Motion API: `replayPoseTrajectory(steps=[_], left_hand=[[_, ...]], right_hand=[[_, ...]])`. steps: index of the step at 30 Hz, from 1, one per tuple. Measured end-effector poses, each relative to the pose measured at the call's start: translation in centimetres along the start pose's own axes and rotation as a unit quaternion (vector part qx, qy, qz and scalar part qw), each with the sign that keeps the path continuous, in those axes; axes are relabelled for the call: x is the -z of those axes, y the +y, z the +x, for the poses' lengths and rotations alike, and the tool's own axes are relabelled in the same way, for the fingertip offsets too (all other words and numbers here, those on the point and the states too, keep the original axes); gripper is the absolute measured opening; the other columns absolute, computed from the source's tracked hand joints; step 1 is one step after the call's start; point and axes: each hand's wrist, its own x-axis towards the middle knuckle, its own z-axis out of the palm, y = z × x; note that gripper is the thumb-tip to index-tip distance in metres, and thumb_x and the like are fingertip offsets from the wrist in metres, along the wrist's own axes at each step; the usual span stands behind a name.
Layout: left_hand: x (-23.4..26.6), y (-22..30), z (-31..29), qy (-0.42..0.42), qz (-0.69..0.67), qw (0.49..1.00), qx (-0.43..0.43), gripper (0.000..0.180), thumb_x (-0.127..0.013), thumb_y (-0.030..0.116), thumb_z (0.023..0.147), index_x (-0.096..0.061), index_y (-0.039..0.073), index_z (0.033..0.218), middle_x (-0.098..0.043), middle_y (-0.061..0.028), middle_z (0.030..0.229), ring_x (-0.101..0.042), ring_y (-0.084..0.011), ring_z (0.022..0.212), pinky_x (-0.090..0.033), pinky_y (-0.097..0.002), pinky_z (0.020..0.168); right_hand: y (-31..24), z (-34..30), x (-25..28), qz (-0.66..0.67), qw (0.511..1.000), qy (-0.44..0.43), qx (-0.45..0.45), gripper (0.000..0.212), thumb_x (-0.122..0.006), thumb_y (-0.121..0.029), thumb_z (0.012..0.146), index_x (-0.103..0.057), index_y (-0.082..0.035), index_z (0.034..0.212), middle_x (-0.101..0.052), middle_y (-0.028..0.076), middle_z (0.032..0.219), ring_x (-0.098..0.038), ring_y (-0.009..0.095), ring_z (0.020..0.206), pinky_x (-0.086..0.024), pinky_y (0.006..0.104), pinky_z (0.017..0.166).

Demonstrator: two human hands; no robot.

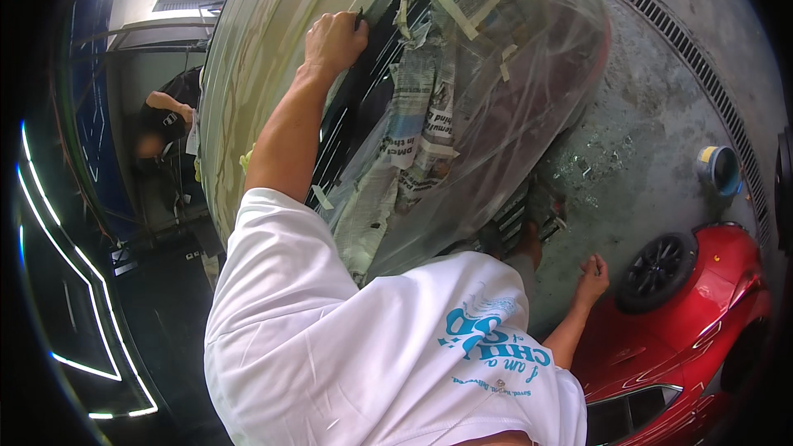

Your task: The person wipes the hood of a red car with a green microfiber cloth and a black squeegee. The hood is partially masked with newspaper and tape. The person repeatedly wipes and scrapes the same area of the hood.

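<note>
My left arm is stretched over a vehicle roof (277, 33) coated in dull olive-beige, with lengthwise ridges and wet-looking streaks. There my left hand (333, 41) is closed around a small dark piece (359, 20), mostly hidden by the fingers, at the roof's edge above a dark glossy window (368, 74). Taped newspaper (425, 107) and clear plastic sheeting (512, 99) cover the area beside that window. My right hand (592, 277) hangs low at my side, away from the vehicle. Its fingers are loosely bent and slightly apart, with nothing visible in them.
At the far left, another person's arm (169, 106) reaches to the vehicle's other side. A red car (661, 347) stands at lower right, near a paint-stained bucket (719, 170). A floor drain grate (690, 54) curves along the right. Wet patches mark the concrete floor (615, 124).
</note>
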Motion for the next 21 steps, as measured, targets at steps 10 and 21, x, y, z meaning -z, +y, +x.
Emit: replayPoseTrajectory(steps=[10, 21], left_hand=[[-0.9, -1.1, 0.4, 0.007, -0.008, 0.999, -0.032, 0.036, -0.063, 0.035, 0.093, -0.077, 0.002, 0.096, -0.073, -0.0275, 0.095, -0.071, -0.0448, 0.095, -0.056, -0.0542, 0.087], [-0.9, -0.7, 0.7, 0.026, -0.008, 0.999, -0.030, 0.040, -0.062, 0.038, 0.095, -0.076, 0.000, 0.097, -0.071, -0.0303, 0.093, -0.069, -0.0491, 0.094, -0.054, -0.0562, 0.085]], right_hand=[[-0.2, 1.5, -1.8, -0.032, 0.998, -0.011, 0.050, 0.038, -0.069, -0.027, 0.100, -0.069, -0.001, 0.127, -0.073, 0.006, 0.111, -0.068, 0.013, 0.089, -0.048, 0.0289, 0.070], [0.6, 1.9, -2.2, -0.004, 0.999, -0.025, 0.022, 0.039, -0.067, -0.025, 0.102, -0.066, 0.002, 0.130, -0.072, 0.012, 0.110, -0.068, 0.017, 0.093, -0.053, 0.0317, 0.083]])
